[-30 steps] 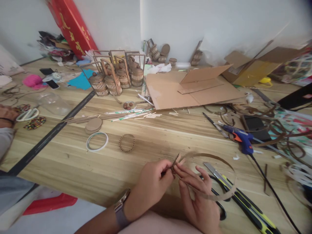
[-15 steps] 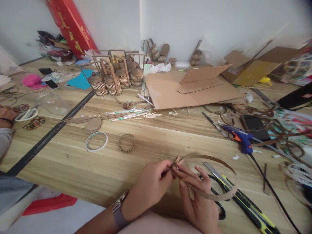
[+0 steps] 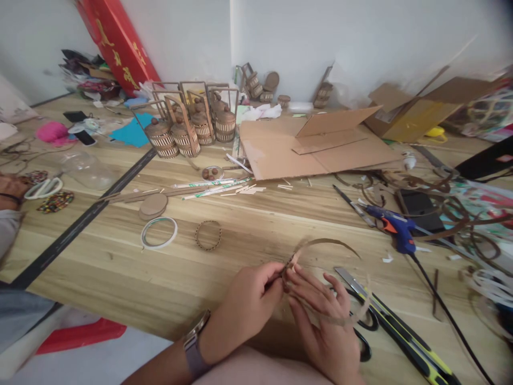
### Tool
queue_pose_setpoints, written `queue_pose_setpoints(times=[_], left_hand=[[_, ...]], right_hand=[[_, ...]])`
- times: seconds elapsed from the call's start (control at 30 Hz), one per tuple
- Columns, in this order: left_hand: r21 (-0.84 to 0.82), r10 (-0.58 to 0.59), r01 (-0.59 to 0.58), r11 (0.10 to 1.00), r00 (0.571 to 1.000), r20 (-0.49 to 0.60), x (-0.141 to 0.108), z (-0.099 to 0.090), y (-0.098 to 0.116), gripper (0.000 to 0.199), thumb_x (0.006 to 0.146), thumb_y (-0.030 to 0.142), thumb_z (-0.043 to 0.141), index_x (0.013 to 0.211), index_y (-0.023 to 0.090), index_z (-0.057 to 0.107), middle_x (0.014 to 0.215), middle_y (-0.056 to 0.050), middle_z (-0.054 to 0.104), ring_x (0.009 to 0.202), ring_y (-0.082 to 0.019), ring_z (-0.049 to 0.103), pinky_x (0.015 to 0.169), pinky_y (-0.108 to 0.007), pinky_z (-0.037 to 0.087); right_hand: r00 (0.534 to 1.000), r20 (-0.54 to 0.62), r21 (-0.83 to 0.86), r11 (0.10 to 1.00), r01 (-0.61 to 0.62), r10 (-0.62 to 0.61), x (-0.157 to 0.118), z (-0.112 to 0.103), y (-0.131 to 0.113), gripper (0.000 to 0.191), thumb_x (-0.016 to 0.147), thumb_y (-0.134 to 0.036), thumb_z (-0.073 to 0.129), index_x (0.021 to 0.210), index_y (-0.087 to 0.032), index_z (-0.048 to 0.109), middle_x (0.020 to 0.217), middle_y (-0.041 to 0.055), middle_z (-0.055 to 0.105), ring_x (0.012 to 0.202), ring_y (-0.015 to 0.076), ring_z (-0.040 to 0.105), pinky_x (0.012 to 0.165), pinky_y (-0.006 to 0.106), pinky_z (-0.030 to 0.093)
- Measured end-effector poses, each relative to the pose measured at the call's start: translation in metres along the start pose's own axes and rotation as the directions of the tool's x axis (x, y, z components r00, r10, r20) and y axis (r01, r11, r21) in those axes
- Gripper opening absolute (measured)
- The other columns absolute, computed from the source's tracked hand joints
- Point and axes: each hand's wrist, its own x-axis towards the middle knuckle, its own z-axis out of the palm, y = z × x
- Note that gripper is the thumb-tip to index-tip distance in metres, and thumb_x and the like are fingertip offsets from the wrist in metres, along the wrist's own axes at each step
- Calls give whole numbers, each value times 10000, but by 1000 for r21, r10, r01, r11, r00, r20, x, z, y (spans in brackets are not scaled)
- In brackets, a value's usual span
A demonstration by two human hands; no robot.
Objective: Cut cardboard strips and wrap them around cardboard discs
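Observation:
My left hand (image 3: 253,293), with a watch at the wrist, pinches the end of a thin brown cardboard strip (image 3: 328,241) above the table. My right hand (image 3: 323,315) meets it there, fingertips pressed together on the same strip. From the fingertips the strip curves out in a loose loop round my right hand; part of the loop is blurred. Black-handled scissors (image 3: 365,347) lie partly hidden under my right hand. A yellow-and-black utility knife (image 3: 409,334) rests just to the right of it. Left of my hands lies a small cardboard ring (image 3: 208,235).
A roll of white tape (image 3: 159,233) and cardboard discs (image 3: 153,206) lie at left. Several small lidded baskets (image 3: 185,138) stand behind, beside a flattened cardboard box (image 3: 272,149). A blue glue gun (image 3: 395,227) with its cord lies right. Another person's hand (image 3: 12,191) is far left.
The loop of the strip has swung and shifted, its right side now blurred. My right fingers have moved slightly at the strip. My left hand has stayed nearly in place.

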Motion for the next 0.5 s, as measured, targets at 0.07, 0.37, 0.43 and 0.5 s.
queue_pose_setpoints(times=[0.07, 0.37, 0.43, 0.5], left_hand=[[-11, -7, 7, 1000, 1000, -5, 1, 1, 0, 231, 915, 192, 494, 981, 195, 716, 861, -22, 741, 780, -154, 666, 663, -217, 427], [38, -13, 14, 999, 999, -39, 1, 5, -3, 228, 877, 135, 477, 908, 185, 698, 831, -22, 741, 732, -153, 657, 633, -220, 424], [33, -2, 3, 999, 999, -37, 1, 3, -3, 243, 877, 124, 475, 924, 189, 704, 850, -22, 745, 745, -150, 660, 642, -216, 424], [30, 15, -15, 999, 1000, -18, 0, 2, -2, 261, 894, 133, 469, 973, 197, 710, 877, -23, 748, 766, -149, 663, 656, -216, 427]], right_hand=[[1000, -1, -12, 1000, 2, -2, 1, 1, -1, 175, 918, -130, 516, 992, -270, 592, 944, -9, 792, 913, 172, 733, 1007, 361, 367], [1000, -11, 23, 1000, 10, -10, 4, 0, -2, 179, 919, -107, 503, 995, -254, 570, 885, -1, 790, 876, 173, 737, 950, 362, 411], [1000, -13, 30, 1000, -4, 5, 4, -1, -2, 180, 923, -115, 500, 1004, -262, 565, 892, -10, 790, 884, 176, 737, 943, 366, 417], [1000, -10, 38, 999, -15, 16, 3, -1, -2, 169, 926, -123, 497, 991, -265, 560, 893, -14, 788, 894, 177, 737, 932, 368, 425]])
